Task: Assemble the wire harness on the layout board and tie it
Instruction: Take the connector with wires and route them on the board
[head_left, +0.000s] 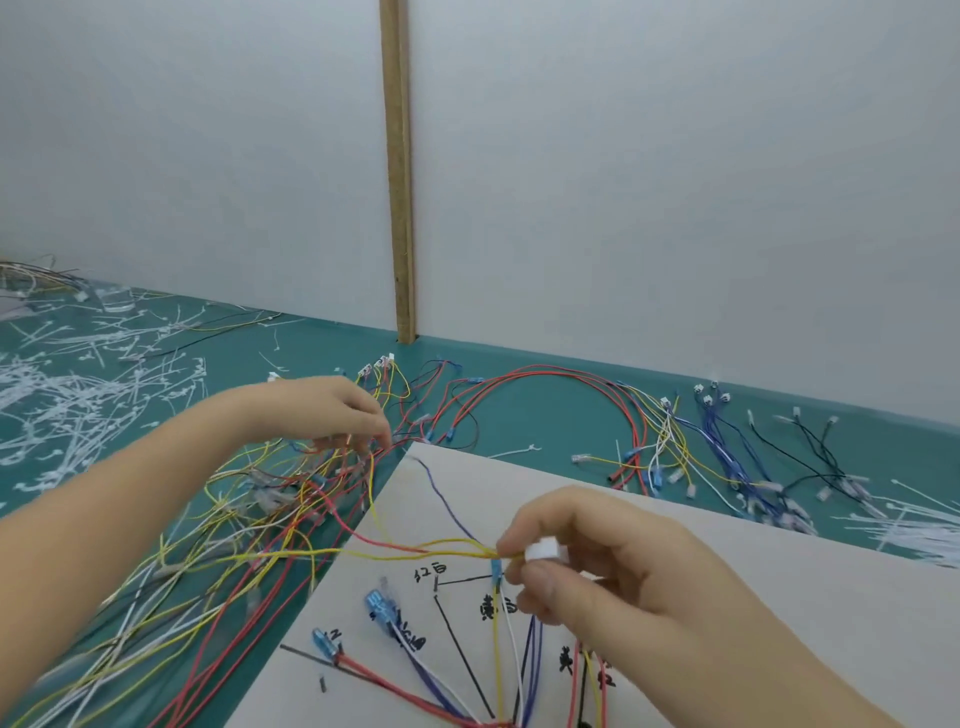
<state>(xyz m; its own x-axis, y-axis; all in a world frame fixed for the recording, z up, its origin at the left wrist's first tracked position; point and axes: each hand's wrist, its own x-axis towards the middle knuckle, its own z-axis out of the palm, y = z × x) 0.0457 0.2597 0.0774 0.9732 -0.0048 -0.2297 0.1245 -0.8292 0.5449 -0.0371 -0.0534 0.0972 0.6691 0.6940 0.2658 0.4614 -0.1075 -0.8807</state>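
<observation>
At lower right of the frame, a small white connector (545, 550) is pinched between thumb and fingers of the right hand (613, 561), its yellow and red wires (395, 551) trailing left; the connector is half hidden by the fingertips. At centre left, the left hand's (322, 410) curled fingers are sunk into a tangle of loose wires (249, 519), their grip blurred and not determinable. The layout board (727, 561) is cut off by the lower edge. Cable ties (78, 395) are scattered over the green bench (519, 415) at upper left.
</observation>
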